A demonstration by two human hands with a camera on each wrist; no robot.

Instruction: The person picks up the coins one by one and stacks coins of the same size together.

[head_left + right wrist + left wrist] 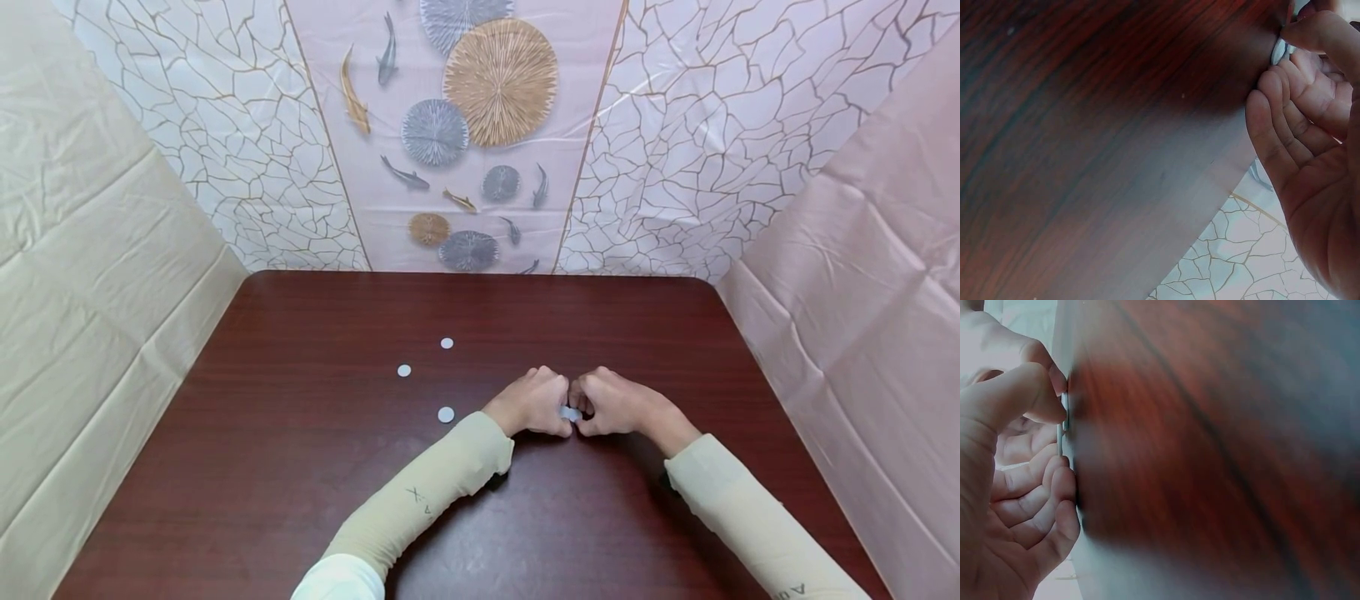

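Observation:
Small round white discs (570, 413) lie between my two hands near the table's middle right, largely covered by fingers. My left hand (536, 402) pinches at their left side with thumb and curled fingers. From the other side my right hand (618, 404) pinches them, its fingers almost meeting the left ones. The left wrist view shows thin disc edges (1065, 412) between thumb and fingers, close over the tabletop. In the right wrist view a white disc (1279, 51) shows at the thumb tip (1294, 36); how many discs each hand holds I cannot tell.
Three more white discs lie apart on the dark red wooden table, left of the hands: a far one (447, 342), a leftmost one (404, 371) and a nearer one (446, 415). Patterned cloth (465, 192) hangs behind the table (300, 467), with plain cloth at both sides.

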